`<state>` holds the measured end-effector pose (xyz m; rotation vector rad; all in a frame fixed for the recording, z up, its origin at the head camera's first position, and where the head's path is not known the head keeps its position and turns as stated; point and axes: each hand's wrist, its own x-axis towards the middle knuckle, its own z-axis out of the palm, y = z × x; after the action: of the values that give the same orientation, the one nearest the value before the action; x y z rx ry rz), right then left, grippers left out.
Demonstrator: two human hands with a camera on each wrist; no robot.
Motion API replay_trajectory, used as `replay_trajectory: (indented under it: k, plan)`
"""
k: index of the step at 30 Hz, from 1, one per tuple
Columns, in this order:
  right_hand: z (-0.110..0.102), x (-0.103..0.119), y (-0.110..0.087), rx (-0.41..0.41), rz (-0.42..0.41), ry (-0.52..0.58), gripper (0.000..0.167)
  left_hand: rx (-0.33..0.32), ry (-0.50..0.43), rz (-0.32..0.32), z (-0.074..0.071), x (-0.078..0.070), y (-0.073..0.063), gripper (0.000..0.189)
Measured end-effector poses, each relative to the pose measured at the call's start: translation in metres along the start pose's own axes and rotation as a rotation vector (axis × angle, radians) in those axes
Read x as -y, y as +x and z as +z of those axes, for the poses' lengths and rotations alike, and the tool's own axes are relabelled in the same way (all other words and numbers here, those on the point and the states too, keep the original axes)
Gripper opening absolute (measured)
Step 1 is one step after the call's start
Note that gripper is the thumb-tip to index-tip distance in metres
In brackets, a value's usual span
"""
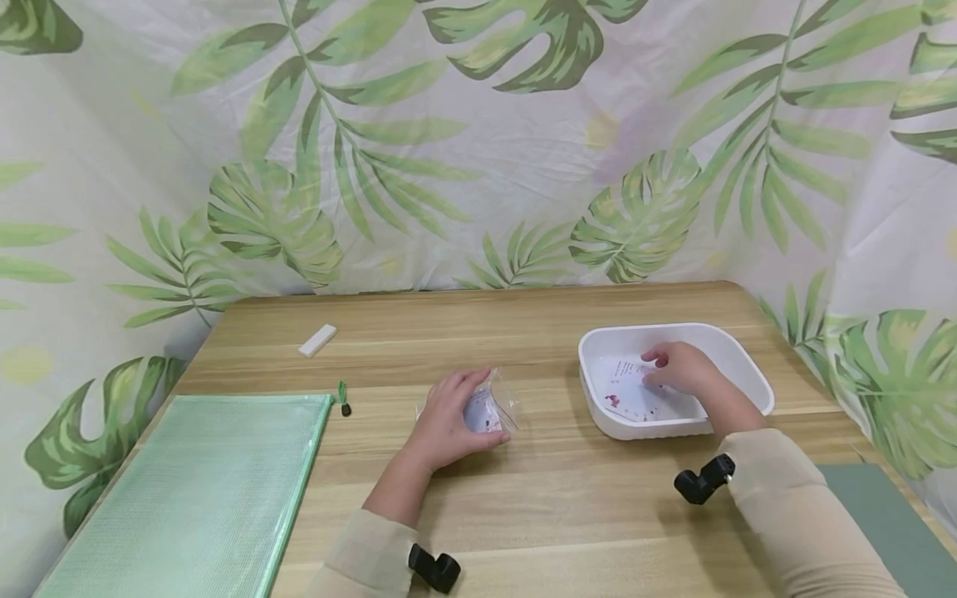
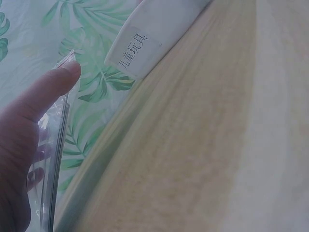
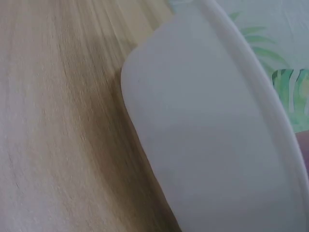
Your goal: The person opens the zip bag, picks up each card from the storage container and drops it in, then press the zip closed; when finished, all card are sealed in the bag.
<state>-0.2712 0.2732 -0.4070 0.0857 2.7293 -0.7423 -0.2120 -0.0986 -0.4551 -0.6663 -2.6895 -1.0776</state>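
Observation:
My left hand (image 1: 446,421) grips a clear plastic bag (image 1: 503,405) by its sides, thumb and fingers spread round it. Printed white cards with small red marks show through the plastic. Seen edge-on in the left wrist view, the bag (image 2: 54,159) is thin and stands upright, the thumb at its edge. Over at the right, my right hand (image 1: 682,368) reaches into a white plastic basin (image 1: 598,415), thumb and forefinger apart above similar printed cards (image 1: 624,386). The basin wall (image 3: 203,121) hides nearly all of this hand in the right wrist view.
A mint-green mesh zip pouch (image 1: 202,482) covers the table's left side. Beside it lie a small black tag on a green loop (image 1: 345,405) and a white block (image 1: 317,340). A grey-green mat (image 1: 885,515) sits at the right edge. Leaf-print cloth (image 1: 478,149) hangs behind.

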Motion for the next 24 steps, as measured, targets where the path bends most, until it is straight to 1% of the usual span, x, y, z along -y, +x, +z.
replay_trajectory:
  k: [3, 8, 14, 20, 24]
  plan:
    - [0.001, -0.0049, 0.0032, 0.019, 0.007, -0.025, 0.049, 0.005, 0.003, -0.004, 0.0001, 0.0, -0.0001, 0.094]
    - [0.003, -0.0069, 0.005, 0.018, 0.014, -0.049, 0.05, 0.006, 0.0, -0.007, -0.0002, -0.0003, -0.0003, 0.093]
    - [0.0042, -0.007, 0.0053, 0.02, 0.016, -0.054, 0.048, 0.009, 0.004, -0.005, 0.0003, -0.0003, 0.0, 0.093]
    - [0.0044, -0.0085, 0.0071, 0.006, 0.017, -0.059, 0.049, 0.009, 0.005, -0.007, 0.0004, -0.0003, 0.0001, 0.093]
    - [0.0041, -0.0097, 0.0077, -0.013, 0.015, -0.042, 0.048, 0.007, 0.001, -0.006, 0.0003, -0.0002, -0.0001, 0.093]
